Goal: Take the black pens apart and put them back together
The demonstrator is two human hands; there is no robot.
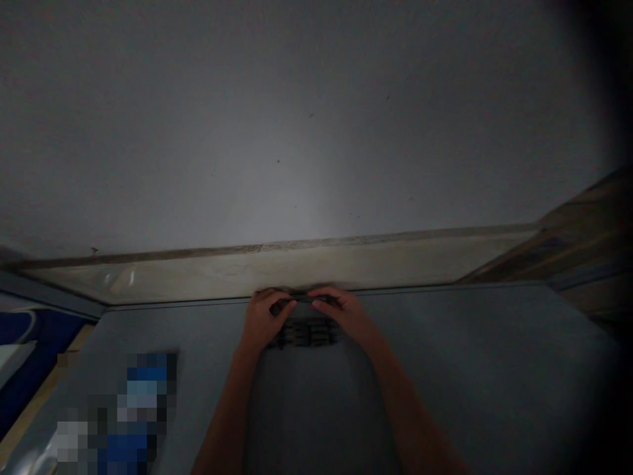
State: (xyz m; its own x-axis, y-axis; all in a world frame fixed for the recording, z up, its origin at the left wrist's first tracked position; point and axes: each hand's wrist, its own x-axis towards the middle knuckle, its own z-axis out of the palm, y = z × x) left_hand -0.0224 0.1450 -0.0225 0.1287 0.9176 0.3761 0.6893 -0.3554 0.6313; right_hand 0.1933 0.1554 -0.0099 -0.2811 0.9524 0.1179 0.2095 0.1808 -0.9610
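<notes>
Along the pale ledge (277, 267) at the foot of a grey wall (306, 132), a grey tabletop (469, 356) runs toward the camera. Wood boards (588, 237) show past the ledge's right end and blue cloth (30, 349) past its left end. A pixelated blue-and-white packet (126, 412) lies on the top, well left of the ledge's middle and nearer the camera.

At the ledge's middle, L hand (264, 320) and R hand (343, 313) sit just in front of it, approx level, neither clearly nearer. Fingers curl inward, tips almost meeting, and seem to pinch a slim dark bar (306, 298) from each end. Bar's long axis runs L-R, parallel w/ ledge, right at the table's back edge. Just toward the camera from it lies a dark ribbed strip (304, 333), same axis, between the heels of both hands. V. dim light, so exact form of both can't be told. Table's back edge is just beyond the fingertips.
</notes>
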